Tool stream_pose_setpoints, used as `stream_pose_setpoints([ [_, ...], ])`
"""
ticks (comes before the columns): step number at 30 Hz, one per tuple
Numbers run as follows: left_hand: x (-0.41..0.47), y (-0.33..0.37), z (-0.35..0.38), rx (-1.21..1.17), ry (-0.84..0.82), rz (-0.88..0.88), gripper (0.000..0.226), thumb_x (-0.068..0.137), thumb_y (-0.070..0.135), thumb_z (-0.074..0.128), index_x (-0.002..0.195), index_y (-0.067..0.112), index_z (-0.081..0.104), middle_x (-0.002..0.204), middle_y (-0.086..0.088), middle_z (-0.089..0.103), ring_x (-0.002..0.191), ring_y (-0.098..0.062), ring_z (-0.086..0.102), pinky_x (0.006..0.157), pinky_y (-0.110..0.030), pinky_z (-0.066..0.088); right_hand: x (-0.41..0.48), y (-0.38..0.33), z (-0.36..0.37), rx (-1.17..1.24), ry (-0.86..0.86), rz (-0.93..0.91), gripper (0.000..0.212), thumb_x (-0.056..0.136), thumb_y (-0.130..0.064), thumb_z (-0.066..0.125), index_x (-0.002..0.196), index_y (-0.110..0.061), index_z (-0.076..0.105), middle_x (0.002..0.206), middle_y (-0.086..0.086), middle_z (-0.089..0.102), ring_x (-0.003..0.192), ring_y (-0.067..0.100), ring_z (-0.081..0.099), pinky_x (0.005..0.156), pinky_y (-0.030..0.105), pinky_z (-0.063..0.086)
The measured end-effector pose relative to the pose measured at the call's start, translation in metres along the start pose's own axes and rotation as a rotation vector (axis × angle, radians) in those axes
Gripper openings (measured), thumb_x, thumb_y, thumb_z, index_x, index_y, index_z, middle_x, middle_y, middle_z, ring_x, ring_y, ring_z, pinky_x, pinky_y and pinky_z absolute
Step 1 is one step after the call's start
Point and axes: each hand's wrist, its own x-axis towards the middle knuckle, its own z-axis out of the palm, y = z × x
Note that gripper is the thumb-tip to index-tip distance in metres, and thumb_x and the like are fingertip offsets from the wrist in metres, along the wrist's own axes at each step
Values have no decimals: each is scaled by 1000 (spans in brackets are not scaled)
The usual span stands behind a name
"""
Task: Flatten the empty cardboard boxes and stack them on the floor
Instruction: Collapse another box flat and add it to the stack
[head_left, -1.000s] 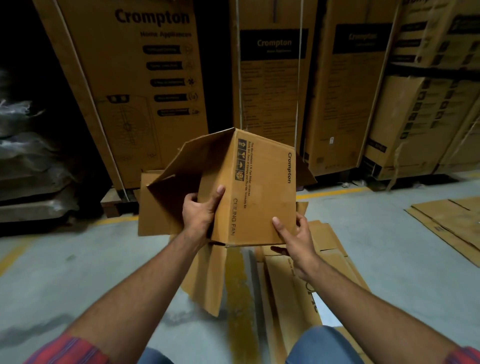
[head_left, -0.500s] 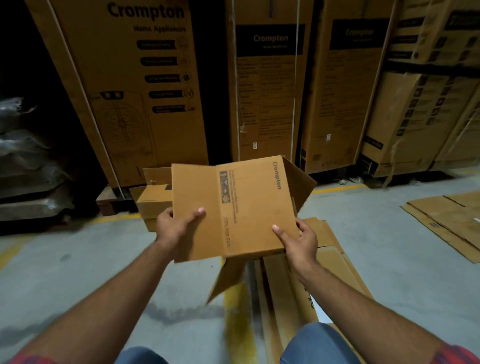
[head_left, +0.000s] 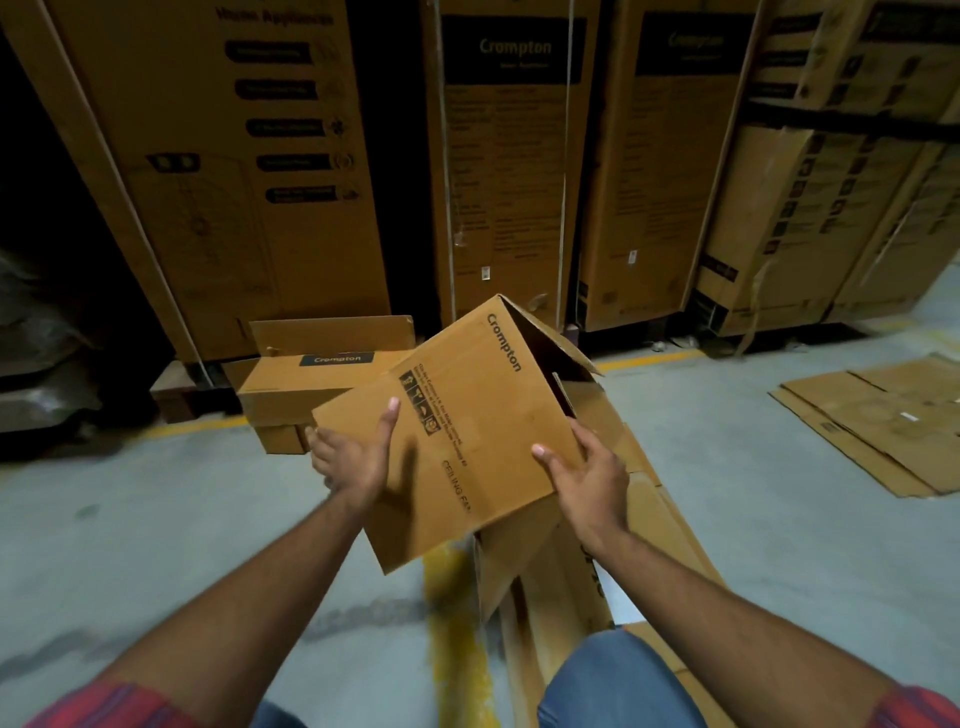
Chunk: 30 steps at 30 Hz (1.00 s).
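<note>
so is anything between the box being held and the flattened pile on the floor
Nothing visible does. The ceiling fan box hangs tilted just above the flattened cardboard pile, with only open air between them. The patch of pile directly under the box is hidden.

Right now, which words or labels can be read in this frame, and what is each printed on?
"Crompton": held box, along its far edge.
"CEILING FA": held box, the rest runs off its near edge.
"Crompton": black label on the small box behind it.
"Crompton": black panel on the tall carton in the middle.
Unreadable: the fine print on the held box and the blurred lists on the tall cartons.
</note>
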Motion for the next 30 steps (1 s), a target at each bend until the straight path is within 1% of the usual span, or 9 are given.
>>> stream_pose_setpoints([
  [4, 6, 34, 7, 178, 31, 322, 127, 74, 101, 39, 168, 29, -6, 176, -9, -14, 161, -38, -12, 127, -65, -1, -2, 0, 3, -82, 0, 3, 71, 84, -56, 81, 147, -31, 59, 149, 3, 62, 139, 30, 56, 104, 55, 57],
  [10, 5, 104, 17, 391, -262, 780, 118, 69, 87, 73, 165, 41, 20, 174, 0, 20, 157, -31, 24, 119, -59, 32, -20, -10, 2, -351, -110, -139, 54, 92, -46, 79, 143, -34, 65, 161, 14, 47, 150, 33, 42, 112, 45, 45],
  [13, 4, 122, 18, 539, -300, 757, 97, 77, 58, 83, 160, 32, 38, 161, -4, 42, 143, -29, 47, 104, -48, 52, -21, -12, 3, -363, -134, -267, 50, 92, -36, 80, 140, -27, 68, 146, 7, 64, 154, 30, 37, 113, 48, 44],
  [16, -2, 128, 14, 626, -140, 702, 68, 89, 33, 79, 150, 25, 51, 129, -5, 67, 109, -24, 69, 80, -38, 64, -17, -13, 3, -419, -134, -367, 48, 90, -32, 82, 136, -23, 70, 136, 5, 71, 153, 28, 38, 111, 49, 45],
  [18, -3, 129, 8, 602, -44, 671, 35, 101, 31, 66, 135, 21, 63, 102, -3, 71, 82, -18, 70, 59, -31, 60, -12, -13, 2, -448, -150, -396, 49, 92, -34, 81, 138, -23, 69, 140, 4, 69, 155, 27, 35, 112, 49, 44],
  [20, -1, 125, 0, 413, 34, 595, 28, 109, 38, 53, 121, 18, 68, 84, -1, 67, 64, -13, 63, 47, -25, 45, -8, -10, -1, -487, -193, -419, 50, 95, -39, 76, 142, -28, 65, 149, 3, 62, 158, 22, 28, 114, 47, 44],
  [24, -10, 106, -14, 16, 132, 557, 40, 109, 50, 46, 106, 16, 67, 80, 1, 66, 67, -14, 63, 52, -24, 42, -6, -3, -8, -508, -230, -447, 50, 99, -45, 69, 146, -35, 58, 166, 4, 42, 160, 15, 19, 118, 39, 35],
  [27, -24, 98, -15, -166, 227, 469, 42, 109, 47, 48, 112, 10, 68, 75, 3, 61, 71, -19, 63, 55, -23, 41, -11, -5, -9, -537, -205, -354, 58, 101, -66, 51, 152, -36, 51, 170, 5, 34, 157, 20, 29, 116, 49, 47],
  [30, -37, 97, -16, -341, 228, 396, 51, 107, 51, 51, 121, 6, 70, 96, 0, 72, 86, -19, 71, 68, -25, 55, -11, -6, -7, -476, -105, -170, 81, 99, -75, 42, 165, -31, 26, 163, 6, 42, 146, 26, 44, 108, 53, 53],
])
